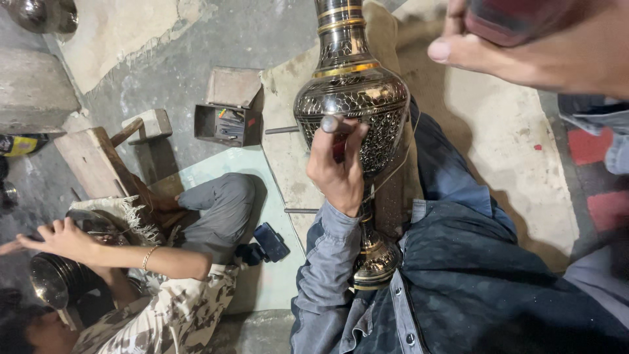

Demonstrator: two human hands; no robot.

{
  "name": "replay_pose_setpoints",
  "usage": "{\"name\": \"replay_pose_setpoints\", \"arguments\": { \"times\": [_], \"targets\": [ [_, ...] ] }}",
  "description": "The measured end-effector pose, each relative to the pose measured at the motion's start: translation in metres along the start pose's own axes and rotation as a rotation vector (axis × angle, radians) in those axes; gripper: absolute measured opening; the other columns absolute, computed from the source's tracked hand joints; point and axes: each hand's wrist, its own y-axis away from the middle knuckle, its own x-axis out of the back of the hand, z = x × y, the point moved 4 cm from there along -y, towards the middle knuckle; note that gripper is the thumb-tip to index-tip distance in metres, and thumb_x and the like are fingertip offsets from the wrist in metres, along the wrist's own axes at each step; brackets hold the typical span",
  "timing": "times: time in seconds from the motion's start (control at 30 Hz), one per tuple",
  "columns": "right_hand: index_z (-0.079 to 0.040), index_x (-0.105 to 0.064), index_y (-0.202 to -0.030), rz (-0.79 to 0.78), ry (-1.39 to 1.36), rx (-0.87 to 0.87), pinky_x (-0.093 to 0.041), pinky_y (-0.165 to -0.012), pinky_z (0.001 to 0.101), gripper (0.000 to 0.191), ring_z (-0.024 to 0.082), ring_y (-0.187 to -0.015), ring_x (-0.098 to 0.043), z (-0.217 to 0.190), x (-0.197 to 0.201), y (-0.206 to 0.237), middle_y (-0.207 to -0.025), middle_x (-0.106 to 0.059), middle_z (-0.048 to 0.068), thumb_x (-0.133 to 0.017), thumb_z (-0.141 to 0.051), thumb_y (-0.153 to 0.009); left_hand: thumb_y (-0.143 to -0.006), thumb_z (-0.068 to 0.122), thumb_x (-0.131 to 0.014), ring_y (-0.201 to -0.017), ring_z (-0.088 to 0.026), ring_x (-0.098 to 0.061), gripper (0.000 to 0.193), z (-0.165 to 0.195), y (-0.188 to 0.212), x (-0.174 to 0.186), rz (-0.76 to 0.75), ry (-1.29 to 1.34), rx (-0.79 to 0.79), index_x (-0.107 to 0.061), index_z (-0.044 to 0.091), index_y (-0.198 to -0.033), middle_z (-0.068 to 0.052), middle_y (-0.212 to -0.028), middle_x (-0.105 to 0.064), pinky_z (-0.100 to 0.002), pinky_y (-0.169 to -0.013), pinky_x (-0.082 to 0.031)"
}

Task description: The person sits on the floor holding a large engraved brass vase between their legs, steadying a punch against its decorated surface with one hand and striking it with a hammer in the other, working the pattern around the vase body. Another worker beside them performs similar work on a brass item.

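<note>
Holding a thin metal tool [329,124] in curled fingers, the left hand [337,167] presses the tool's round end against the fat belly of a big metal vase [354,98]. The fingers are closed tight around the tool. The right hand [517,49] is up in the top corner, close to the camera. Its fingers and thumb wrap around a dark red thing [517,19], but most of that thing is cut off, so it is hard to tell what it is.

The vase is shiny, dark and gold, with tiny patterns cut all over it. It lies across the person's lap, its foot [375,262] down by the grey shirt and its neck pointing away. The left hand sits right on its middle; the right hand is well apart from it.

The floor [164,72] is rough grey concrete. A small open metal box [229,108] sits on it. Another person [177,288] sits nearby on the left, both hands on a dark round pot [56,278].
</note>
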Motion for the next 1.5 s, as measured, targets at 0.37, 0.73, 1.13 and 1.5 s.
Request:
{"name": "replay_pose_setpoints", "arguments": {
  "times": [0.37,0.73,1.13,1.5],
  "targets": [
    [-0.007,-0.069,-0.106,-0.016,0.033,0.165,-0.051,-0.065,0.0352,0.026,0.025,-0.07,-0.066,-0.035,0.031,-0.036,-0.082,-0.066,0.011,-0.075,-0.007,-0.081,-0.098,0.003,-0.079,-0.081,-0.018,-0.072,0.029,0.012,-0.007,-0.002,-0.036,-0.273,-0.009,-0.061,0.008,-0.121,-0.01,-0.099,-0.072,-0.033,-0.072,-0.057],
    [-0.005,-0.071,-0.117,0.031,-0.134,0.085,-0.055,-0.07,0.0412,0.043,0.032,-0.076,-0.068,-0.01,0.012,-0.019,-0.087,-0.069,0.016,-0.074,-0.008,-0.074,-0.096,0.003,-0.079,-0.072,-0.023,-0.066,0.033,-0.003,0.002,-0.001,-0.037,-0.31,0.009,-0.064,0.008,-0.125,-0.01,-0.09,-0.069,-0.037,-0.067,-0.052],
    [-0.011,-0.073,-0.112,0.08,0.275,0.087,-0.055,-0.069,0.0361,0.031,0.025,-0.078,-0.071,-0.034,0.028,-0.017,-0.086,-0.07,0.009,-0.079,-0.015,-0.082,-0.099,0.006,-0.076,-0.081,-0.025,-0.068,0.035,0.002,0.001,-0.001,-0.035,-0.279,-0.048,-0.062,0.01,-0.13,-0.014,-0.102,-0.068,-0.038,-0.072,-0.055],
    [-0.008,-0.063,-0.12,0.115,-0.144,0.223,-0.054,-0.078,0.0337,0.038,0.023,-0.086,-0.068,-0.033,0.032,-0.025,-0.098,-0.067,0.01,-0.074,-0.014,-0.084,-0.096,0.009,-0.078,-0.078,-0.03,-0.064,0.027,0.017,-0.008,-0.002,-0.087,-0.393,0.006,-0.066,0.008,-0.121,-0.013,-0.091,-0.066,-0.043,-0.071,-0.05]
  ]
}}
